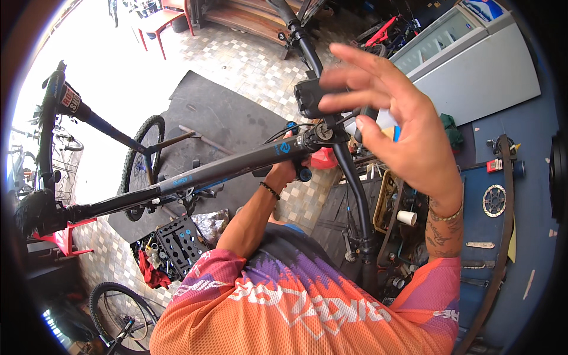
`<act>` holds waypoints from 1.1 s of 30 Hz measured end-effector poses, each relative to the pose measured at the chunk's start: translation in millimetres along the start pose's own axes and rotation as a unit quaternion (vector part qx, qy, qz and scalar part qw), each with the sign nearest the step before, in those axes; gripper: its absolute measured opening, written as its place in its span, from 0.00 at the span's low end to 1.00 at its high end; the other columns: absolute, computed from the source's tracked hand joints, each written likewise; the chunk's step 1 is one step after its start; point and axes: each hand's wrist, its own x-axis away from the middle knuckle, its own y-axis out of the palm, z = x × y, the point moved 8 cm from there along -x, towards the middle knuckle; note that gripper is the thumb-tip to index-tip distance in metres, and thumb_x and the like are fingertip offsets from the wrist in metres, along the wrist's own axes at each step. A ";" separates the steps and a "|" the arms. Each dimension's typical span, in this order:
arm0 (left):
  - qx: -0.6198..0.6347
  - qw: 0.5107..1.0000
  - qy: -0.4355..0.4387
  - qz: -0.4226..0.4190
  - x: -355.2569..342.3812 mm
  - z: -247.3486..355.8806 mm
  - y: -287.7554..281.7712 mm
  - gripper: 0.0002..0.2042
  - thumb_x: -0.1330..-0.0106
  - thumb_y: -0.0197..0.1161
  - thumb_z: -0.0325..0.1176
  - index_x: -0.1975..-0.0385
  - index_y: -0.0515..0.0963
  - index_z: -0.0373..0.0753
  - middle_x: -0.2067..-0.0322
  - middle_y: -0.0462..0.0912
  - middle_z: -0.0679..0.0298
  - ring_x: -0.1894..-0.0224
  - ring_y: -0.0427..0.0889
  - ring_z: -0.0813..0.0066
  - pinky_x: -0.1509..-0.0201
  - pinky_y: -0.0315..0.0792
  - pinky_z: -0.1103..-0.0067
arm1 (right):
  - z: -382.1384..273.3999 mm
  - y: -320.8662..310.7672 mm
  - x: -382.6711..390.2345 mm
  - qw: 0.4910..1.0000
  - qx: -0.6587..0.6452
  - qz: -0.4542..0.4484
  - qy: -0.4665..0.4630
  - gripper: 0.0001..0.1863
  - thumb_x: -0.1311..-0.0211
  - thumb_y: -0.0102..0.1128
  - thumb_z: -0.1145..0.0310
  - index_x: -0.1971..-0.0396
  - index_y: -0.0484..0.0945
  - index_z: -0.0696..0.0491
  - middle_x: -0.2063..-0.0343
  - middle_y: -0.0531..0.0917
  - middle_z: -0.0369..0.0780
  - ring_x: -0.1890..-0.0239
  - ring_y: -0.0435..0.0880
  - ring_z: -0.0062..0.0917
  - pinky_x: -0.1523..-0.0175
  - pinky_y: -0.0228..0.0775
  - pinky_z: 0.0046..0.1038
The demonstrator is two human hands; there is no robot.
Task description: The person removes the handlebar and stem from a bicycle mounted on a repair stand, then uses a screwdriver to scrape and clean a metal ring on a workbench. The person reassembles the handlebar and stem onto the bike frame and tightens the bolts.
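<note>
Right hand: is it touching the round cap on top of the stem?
Apart. The head view shows the right hand with fingers spread, and a gap between its thumb tip and the round cap, black handlebar showing there.

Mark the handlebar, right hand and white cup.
Handlebar (349, 171): head view, on the bar near its middle.
Right hand (408, 131): head view, middle of the hand.
White cup (406, 218): head view, on its side wall.

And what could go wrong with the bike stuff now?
The right hand is open, not holding the handlebar, which might swing round. The left hand is partly behind the frame tube, so it could get pinched. The open tool case holds loose small bits, which might scatter if bumped.
</note>
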 end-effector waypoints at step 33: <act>0.014 1.000 -0.007 -0.009 -3.7 -3.6 -3.7 0.29 0.19 0.49 0.64 0.60 0.81 0.41 0.74 0.82 0.58 0.81 0.73 0.68 0.75 0.70 0.70 | -17.1 -3.8 -25.4 0.939 0.295 -0.109 -0.138 0.05 0.36 0.63 0.77 0.63 0.85 0.58 0.53 0.86 0.42 0.59 0.85 0.35 0.52 0.75 0.35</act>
